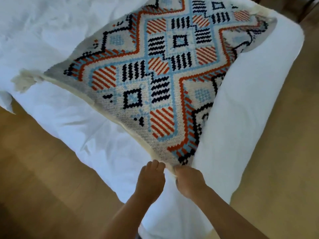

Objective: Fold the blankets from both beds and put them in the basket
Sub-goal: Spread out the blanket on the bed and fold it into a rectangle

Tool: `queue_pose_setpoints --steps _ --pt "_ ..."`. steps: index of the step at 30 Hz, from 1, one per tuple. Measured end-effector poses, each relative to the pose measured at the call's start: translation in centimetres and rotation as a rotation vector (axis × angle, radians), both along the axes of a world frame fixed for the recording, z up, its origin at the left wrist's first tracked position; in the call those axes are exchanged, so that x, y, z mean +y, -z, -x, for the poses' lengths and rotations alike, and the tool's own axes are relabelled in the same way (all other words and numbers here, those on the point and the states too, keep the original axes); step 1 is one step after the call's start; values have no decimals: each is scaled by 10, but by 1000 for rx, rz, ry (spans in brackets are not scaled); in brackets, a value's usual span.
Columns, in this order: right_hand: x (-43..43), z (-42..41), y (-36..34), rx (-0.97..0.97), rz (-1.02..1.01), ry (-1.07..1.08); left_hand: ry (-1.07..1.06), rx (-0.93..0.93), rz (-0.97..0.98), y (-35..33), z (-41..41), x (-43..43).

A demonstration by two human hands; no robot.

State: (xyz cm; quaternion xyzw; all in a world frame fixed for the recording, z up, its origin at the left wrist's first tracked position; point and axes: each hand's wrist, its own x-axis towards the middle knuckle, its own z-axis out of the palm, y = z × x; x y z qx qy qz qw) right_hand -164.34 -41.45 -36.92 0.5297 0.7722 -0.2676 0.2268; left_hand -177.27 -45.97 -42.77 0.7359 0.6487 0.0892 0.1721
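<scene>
Head view. Blanket [172, 75] lies spread on the white bed [86, 128], running from lower centre up to the upper right of the frame. Knit look: cream ground, orange and pale-blue zigzag bands, navy outlines, squares hatched in orange or navy. Cream border along its left edge, and a cream tassel [24, 81] at the corner at mid left. Its right edge disappears behind a thick white fold of bedding [250, 100].

Your hands meet at the blanket's near corner, lower centre. Your left hand [150, 180] has its fingers curled down, pinching the border. Your right hand [188, 181] grips the corner, touching the left. Wood floor [34, 169] at lower left and right.
</scene>
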Motion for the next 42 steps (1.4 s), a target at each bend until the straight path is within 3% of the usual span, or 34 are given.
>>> queue_pose_setpoints --steps 3,6,12,14,16,17,19,20,21,23,26,29,31,35,42 --pt "-10 3 1 269 -153 332 -118 -179 278 -1 -20 -12" --pt "-17 12 -5 424 -148 522 -195 -415 364 -6 -44 -12" --pt "-6 13 -14 675 -69 752 -766 -1304 609 -36 -67 -3" --pt "-7 3 -8 717 -168 950 -699 -1233 667 -43 -70 -13" --pt "-6 -11 3 585 -185 1172 -605 -1155 777 -46 -77 -31" --pt "-6 -17 8 558 -68 1315 -598 -1187 855 -48 -81 -40" --pt "-7 -28 12 740 299 1599 -651 -1293 1055 -51 -89 -56" --pt "-7 -33 13 870 411 1679 -698 -1332 1136 -51 -91 -63" --pt "-8 -38 14 903 397 1696 -747 -1351 1189 -50 -91 -69" --pt "-10 -46 19 813 144 1563 -810 -1281 1224 -44 -89 -77" --pt "-25 -54 26 498 -220 1242 -752 -1050 1184 -30 -85 -85" --pt "-36 -56 39 371 -140 1076 -455 -577 989 -6 -81 -90" --pt "-31 -55 44 366 -81 1064 -521 -406 740 -1 -78 -86" --pt "-25 -57 44 364 -63 959 -508 -232 345 1 -82 -64" --pt "-22 -120 35 417 -9 727 -490 -78 218 -20 -140 -16"
